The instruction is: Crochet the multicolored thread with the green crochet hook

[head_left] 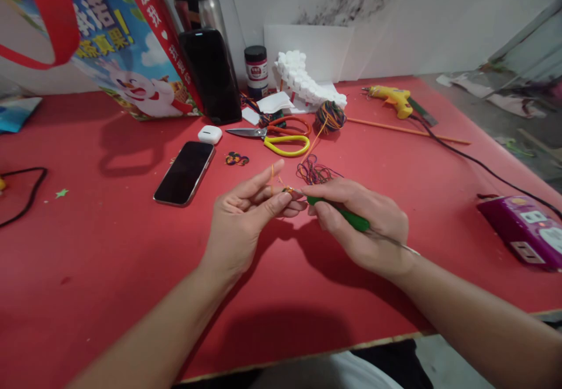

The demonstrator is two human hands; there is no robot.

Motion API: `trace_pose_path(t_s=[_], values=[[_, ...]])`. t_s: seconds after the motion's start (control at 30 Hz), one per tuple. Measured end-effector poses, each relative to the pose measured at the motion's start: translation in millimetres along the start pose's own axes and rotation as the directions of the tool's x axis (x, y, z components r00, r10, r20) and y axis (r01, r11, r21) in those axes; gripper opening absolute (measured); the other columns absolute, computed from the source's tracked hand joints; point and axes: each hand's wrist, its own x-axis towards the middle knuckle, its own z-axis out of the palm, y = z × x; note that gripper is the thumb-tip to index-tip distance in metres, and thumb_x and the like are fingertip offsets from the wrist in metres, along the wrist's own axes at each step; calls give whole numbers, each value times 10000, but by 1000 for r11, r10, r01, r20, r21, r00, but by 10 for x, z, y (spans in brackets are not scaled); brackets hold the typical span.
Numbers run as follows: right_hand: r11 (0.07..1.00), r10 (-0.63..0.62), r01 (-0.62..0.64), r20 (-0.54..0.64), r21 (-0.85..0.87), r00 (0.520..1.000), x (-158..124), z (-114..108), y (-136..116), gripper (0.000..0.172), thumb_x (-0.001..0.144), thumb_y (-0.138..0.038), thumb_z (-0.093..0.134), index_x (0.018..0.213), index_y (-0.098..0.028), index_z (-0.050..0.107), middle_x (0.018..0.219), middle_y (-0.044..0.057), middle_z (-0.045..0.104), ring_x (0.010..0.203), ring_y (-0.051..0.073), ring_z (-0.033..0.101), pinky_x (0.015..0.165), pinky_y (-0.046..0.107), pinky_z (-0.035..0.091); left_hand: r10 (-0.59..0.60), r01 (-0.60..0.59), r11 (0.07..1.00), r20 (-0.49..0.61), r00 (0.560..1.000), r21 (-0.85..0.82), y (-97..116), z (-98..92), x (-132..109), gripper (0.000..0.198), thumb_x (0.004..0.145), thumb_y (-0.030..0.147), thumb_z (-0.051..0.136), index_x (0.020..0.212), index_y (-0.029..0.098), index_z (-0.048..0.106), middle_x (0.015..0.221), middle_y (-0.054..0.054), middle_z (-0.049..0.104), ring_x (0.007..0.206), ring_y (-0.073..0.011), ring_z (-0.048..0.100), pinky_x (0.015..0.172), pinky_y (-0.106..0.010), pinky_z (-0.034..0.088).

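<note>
My left hand (250,207) pinches a small piece of crochet work (288,190) between thumb and fingers, with an orange strand of yarn looped over the raised index finger. In my right hand (364,219) is a crochet hook (353,218) with a green grip, its tip end meeting the small piece. The metal shaft sticks out behind toward the wrist. Just beyond my hands lies a loose tangle of multicoloured yarn (314,171), and a strand runs back to the yarn ball (330,116). A small finished-looking crocheted bit (237,158) rests farther left.
Scissors (281,136) with red and yellow handles lie behind my hands. A phone (185,172), a white earbud case (209,135) and an upright phone (211,76) are at left. A yellow glue gun (390,99), its cord and a purple power box (522,231) occupy the right of the red table (132,295).
</note>
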Motion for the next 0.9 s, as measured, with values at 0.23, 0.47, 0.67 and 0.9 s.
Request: trace_pose_path(t_s=[0.23, 0.47, 0.67, 0.9], values=[[1000, 19, -19, -45, -15, 999, -35, 40, -24, 263, 1023, -146, 619, 1201, -300, 736, 918, 19, 805, 791, 170, 736, 751, 324, 588, -3, 3, 1000, -20, 1000, -12, -45, 27, -15, 443, 731, 188, 939, 1151, 296, 850, 765, 16, 812, 650, -122, 766, 726, -229, 652], [990, 62, -68, -49, -124, 997, -47, 131, -11, 201, 1038, -182, 586, 1176, -260, 709, 957, 41, 809, 818, 179, 759, 788, 322, 607, 19, -17, 1000, -83, 996, 20, -84, 46, -20, 436, 726, 197, 937, 1142, 295, 852, 756, 29, 798, 679, -121, 764, 749, -235, 639], [971, -37, 25, -48, -239, 998, -112, 236, 36, 298, 1053, -186, 549, 1331, -258, 627, 1076, 85, 796, 923, 225, 751, 861, 368, 621, -50, 35, 990, -102, 994, -137, -105, 117, -16, 451, 651, 177, 961, 1083, 260, 861, 689, 42, 761, 646, -96, 718, 700, -191, 602], [976, -125, 123, -2, -180, 992, -105, 167, 73, 349, 1036, -154, 595, 1366, -264, 628, 1071, 87, 787, 950, 212, 737, 848, 349, 616, -105, 105, 967, 11, 994, -232, -2, 45, 7, 376, 653, 118, 942, 1000, 250, 879, 642, 30, 739, 582, -67, 683, 651, -145, 568]])
